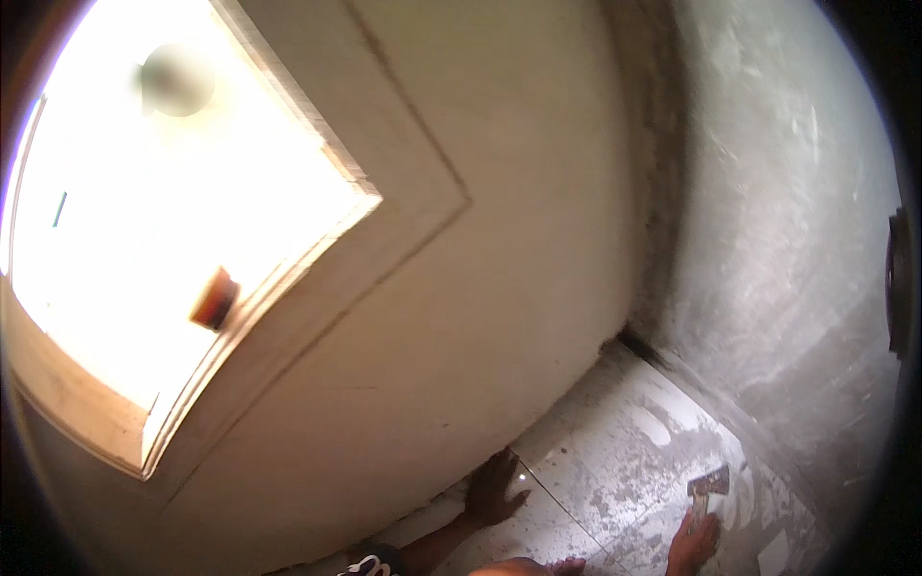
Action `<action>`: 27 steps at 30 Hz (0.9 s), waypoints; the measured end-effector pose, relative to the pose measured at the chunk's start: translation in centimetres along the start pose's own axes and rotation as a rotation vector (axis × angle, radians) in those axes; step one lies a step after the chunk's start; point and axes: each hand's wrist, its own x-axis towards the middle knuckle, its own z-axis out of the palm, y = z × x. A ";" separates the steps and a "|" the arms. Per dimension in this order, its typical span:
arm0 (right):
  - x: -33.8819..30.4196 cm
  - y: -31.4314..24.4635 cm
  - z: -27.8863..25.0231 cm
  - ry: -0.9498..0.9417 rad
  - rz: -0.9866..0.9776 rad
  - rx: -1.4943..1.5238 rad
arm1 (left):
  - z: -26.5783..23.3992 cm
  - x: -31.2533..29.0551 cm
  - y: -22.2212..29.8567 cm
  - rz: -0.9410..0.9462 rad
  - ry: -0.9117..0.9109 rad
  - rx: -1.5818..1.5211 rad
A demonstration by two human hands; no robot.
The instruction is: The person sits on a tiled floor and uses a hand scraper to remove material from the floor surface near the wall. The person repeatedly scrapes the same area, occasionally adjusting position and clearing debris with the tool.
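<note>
My right hand [695, 543] is wrapped around the handle of a scraper [709, 483] at the lower right. The scraper's wide, dirty blade points away from me, over the grimy tiles; whether its edge touches them I cannot tell. Near the foot of the wall, my left hand [495, 491] rests with fingers spread and nothing in it. Pale splotches and grey residue cover the tiled floor [603, 434] around the blade. Part of my bare leg and foot shows at the bottom edge.
A plain beige wall [499, 288] rises ahead, with a dark line marked around a bright window opening [259, 173]. On its sill stands a reddish-brown container [215, 300]. A smooth grey wall [778, 230] meets the floor on the right. A pale scrap [774, 553] lies at lower right.
</note>
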 end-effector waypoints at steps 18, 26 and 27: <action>-0.3 2.1 4.5 0.150 -0.177 0.045 | -1.5 -1.1 0.8 -0.027 0.035 -0.094; 0.1 -1.2 0.1 0.073 -0.113 -0.069 | -0.7 -0.7 -1.3 -0.013 0.040 -0.056; 0.5 0.1 1.7 0.246 -0.157 -0.112 | 0.2 -0.5 -0.8 -0.009 0.041 -0.050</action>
